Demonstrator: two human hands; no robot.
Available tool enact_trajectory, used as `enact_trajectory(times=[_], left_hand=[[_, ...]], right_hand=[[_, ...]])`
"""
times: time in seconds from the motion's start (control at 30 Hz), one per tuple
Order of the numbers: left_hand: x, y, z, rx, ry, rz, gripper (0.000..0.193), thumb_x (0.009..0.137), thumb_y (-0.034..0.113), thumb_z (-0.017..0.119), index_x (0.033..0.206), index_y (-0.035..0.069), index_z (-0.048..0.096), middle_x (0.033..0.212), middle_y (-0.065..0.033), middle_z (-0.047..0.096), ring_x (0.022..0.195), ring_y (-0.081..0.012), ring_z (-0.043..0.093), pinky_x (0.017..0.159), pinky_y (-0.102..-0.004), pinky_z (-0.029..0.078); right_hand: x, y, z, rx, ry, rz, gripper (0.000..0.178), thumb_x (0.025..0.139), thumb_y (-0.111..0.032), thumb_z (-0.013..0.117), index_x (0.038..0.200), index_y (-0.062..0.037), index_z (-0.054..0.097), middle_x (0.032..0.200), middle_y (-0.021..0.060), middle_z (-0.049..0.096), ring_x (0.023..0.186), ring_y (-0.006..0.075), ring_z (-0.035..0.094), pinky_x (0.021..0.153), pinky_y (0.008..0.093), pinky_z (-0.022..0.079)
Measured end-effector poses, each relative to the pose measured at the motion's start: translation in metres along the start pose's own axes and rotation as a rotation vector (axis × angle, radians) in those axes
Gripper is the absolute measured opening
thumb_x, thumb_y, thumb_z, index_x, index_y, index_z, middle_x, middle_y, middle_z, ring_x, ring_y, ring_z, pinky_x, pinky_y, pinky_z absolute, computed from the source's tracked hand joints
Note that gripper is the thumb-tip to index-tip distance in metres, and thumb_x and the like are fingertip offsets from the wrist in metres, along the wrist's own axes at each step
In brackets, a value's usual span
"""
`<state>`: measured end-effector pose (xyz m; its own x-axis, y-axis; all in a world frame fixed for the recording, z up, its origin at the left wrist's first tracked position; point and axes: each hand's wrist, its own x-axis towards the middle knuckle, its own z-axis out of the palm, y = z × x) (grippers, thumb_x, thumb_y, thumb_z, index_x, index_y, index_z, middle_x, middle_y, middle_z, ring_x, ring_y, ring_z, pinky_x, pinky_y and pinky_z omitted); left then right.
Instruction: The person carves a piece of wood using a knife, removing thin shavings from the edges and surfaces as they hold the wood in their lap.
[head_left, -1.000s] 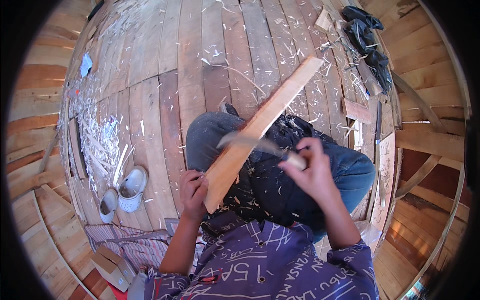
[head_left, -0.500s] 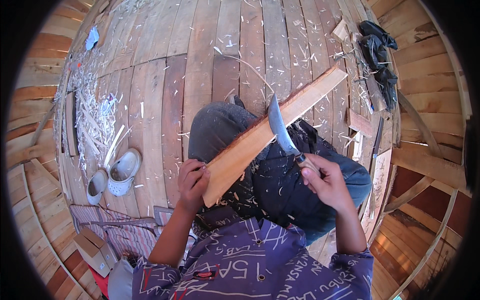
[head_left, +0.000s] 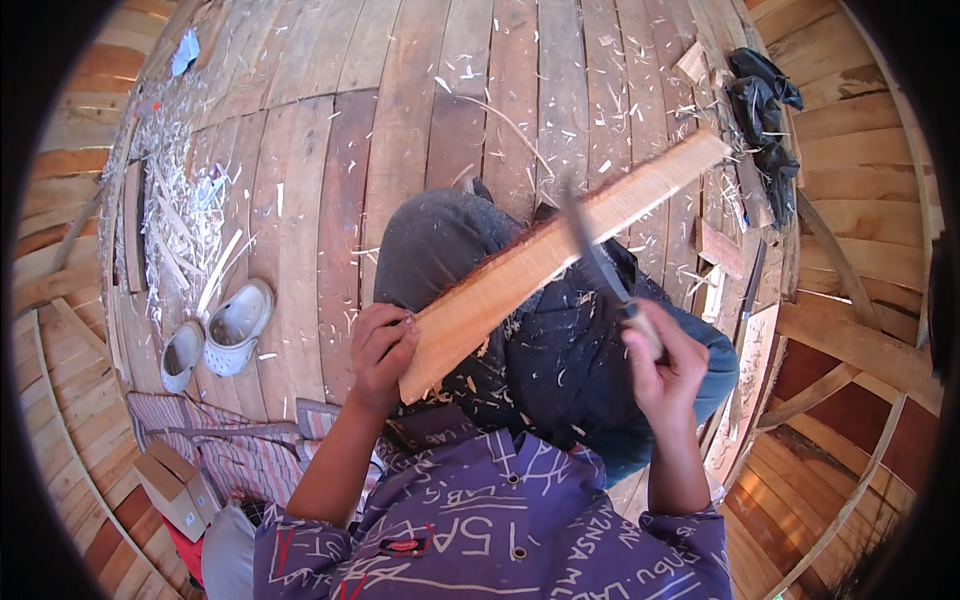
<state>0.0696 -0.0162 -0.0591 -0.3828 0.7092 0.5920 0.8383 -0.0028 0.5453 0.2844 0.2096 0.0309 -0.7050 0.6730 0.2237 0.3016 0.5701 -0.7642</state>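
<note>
Curved knife (head_left: 603,270) held across a long wooden board (head_left: 500,290)

In the head view, the board lies slantwise over the seated person's dark trousers (head_left: 435,240), its wide end low on the left, its narrow end reaching up to the right above the plank floor (head_left: 400,130); a rough, darker strip runs along its upper edge. The left hand (head_left: 383,355) is curled in at the wide end, fingers bent against the board's edge and corner; the right hand (head_left: 668,360) is closed round the knife's pale handle, thumb along it; the blade, blurred, crosses the board's farther half, though whether it touches the wood I cannot tell. Pale shavings (head_left: 190,235) heap at the left; near them sit two light clogs (head_left: 238,330); a striped cloth (head_left: 235,455) and an open cardboard box (head_left: 178,490) lie lower down; black plastic (head_left: 765,120) lies at the upper right.
</note>
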Motion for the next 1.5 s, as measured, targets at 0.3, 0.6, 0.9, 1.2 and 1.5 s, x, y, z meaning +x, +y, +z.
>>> enact_trajectory(times=[0.3,0.6,0.9,1.2,1.5], left_hand=[[-0.001,-0.002,-0.001,-0.009,0.01,-0.025,0.017,0.068,-0.001,0.068,0.083,-0.001,0.06,0.086,-0.0117,0.06,0.085,-0.0311,0.061,0.074,-0.0434,0.05],[0.002,-0.001,-0.003,-0.005,0.006,-0.021,0.018,0.066,-0.002,0.069,0.082,0.0,0.06,0.084,-0.0112,0.06,0.082,-0.0303,0.062,0.072,-0.0424,0.05],[0.003,-0.001,0.0,-0.01,0.025,-0.008,0.017,0.066,-0.002,0.069,0.08,0.0,0.059,0.082,-0.0105,0.06,0.082,-0.0292,0.062,0.071,-0.0413,0.049],[0.005,0.0,0.002,0.025,0.01,-0.001,0.021,0.063,-0.001,0.07,0.081,0.001,0.06,0.082,-0.0086,0.06,0.083,-0.0275,0.062,0.074,-0.0426,0.049],[0.003,0.0,0.003,0.001,0.015,-0.025,0.019,0.063,-0.001,0.07,0.079,0.001,0.06,0.082,-0.0089,0.06,0.082,-0.0278,0.062,0.075,-0.0421,0.049]], right_hand=[[0.009,-0.011,0.002,0.422,-0.303,0.457,0.03,0.097,-0.022,0.053,0.112,0.0027,0.06,0.066,-0.0025,0.05,0.053,0.0014,0.043,0.046,0.0181,0.034],[-0.007,-0.013,0.011,0.546,-0.229,0.546,0.027,0.093,-0.014,0.06,0.114,0.002,0.059,0.067,-0.0019,0.054,0.055,0.0018,0.045,0.047,0.0176,0.033],[-0.024,-0.013,0.003,0.554,-0.163,0.567,0.028,0.091,-0.012,0.062,0.114,0.0037,0.061,0.071,-0.0006,0.057,0.06,0.0039,0.05,0.054,0.0189,0.041],[-0.038,-0.004,0.002,0.906,-0.32,0.852,0.034,0.098,-0.027,0.051,0.116,0.001,0.055,0.061,-0.0006,0.046,0.047,0.0029,0.037,0.04,0.0175,0.027],[-0.033,0.005,-0.015,0.126,0.202,0.208,0.034,0.098,-0.03,0.049,0.112,0.0005,0.056,0.062,-0.0016,0.044,0.047,0.0028,0.034,0.039,0.0184,0.024]])
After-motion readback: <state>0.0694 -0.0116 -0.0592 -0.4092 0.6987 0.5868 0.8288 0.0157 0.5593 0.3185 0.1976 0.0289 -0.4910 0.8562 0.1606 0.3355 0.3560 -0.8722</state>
